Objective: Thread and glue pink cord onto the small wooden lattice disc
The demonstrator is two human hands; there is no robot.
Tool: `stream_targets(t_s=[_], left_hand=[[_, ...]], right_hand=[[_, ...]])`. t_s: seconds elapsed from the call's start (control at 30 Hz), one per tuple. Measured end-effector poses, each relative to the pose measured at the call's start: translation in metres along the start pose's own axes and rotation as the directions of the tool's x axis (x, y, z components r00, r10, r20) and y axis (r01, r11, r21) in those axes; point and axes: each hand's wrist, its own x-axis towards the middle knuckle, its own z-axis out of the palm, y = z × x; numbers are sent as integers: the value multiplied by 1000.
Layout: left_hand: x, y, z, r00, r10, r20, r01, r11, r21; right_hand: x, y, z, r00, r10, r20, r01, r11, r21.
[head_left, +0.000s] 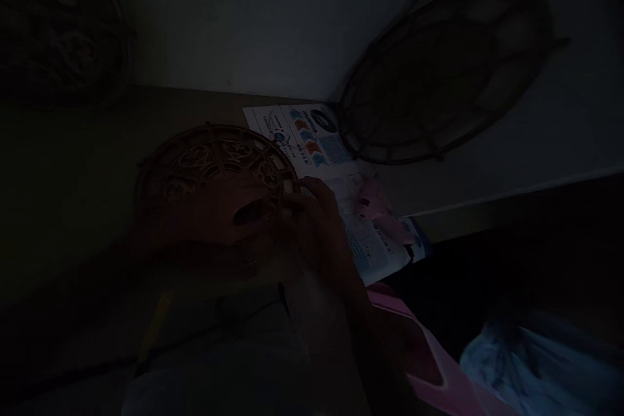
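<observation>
The picture is very dark. A round brown openwork panel (237, 151) with scroll-like ornaments and a ribbed rim lies before me. My left hand (214, 211) reaches across its near part, fingers bent and a dark gap showing between thumb and forefinger. At the panel's right rim, my right hand (319, 224) has its fingers curled in close to the left fingertips. A small pale piece (288, 187) shows beside the right fingertips. Whatever the fingers of either hand pinch is hidden in shadow.
Printed sheets (316, 136) lie under and right of the panel, with a pink tool (380, 211) resembling a glue gun on them. A large round dark frame (439, 78) leans on the wall at right. Another ornate round piece (78, 52) stands at far left.
</observation>
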Motion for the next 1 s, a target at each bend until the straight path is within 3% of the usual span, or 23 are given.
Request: stream_targets(t_s=[0.2,0.37,0.43,0.57,0.7,1.0], left_hand=[[0,0,4,998,-30,-49,29,999,-29],[7,-12,7,983,-142,-118,116,973,-202],[13,-16,5,978,-157,-140,130,973,-188],[28,-24,0,991,-115,-73,108,990,-93],[40,-27,-3,995,-88,-52,88,996,1],[46,-33,11,984,-174,-37,174,985,-3]], right_hand=[[-15,-20,5,991,126,43,-123,991,-54],[-13,-37,17,980,191,-52,-196,974,-111],[-10,-42,21,968,214,-129,-231,964,-133],[-6,-45,29,930,276,-242,-313,940,-133],[-6,-43,32,930,268,-250,-310,940,-143],[-9,-46,31,925,278,-259,-302,951,-59]])
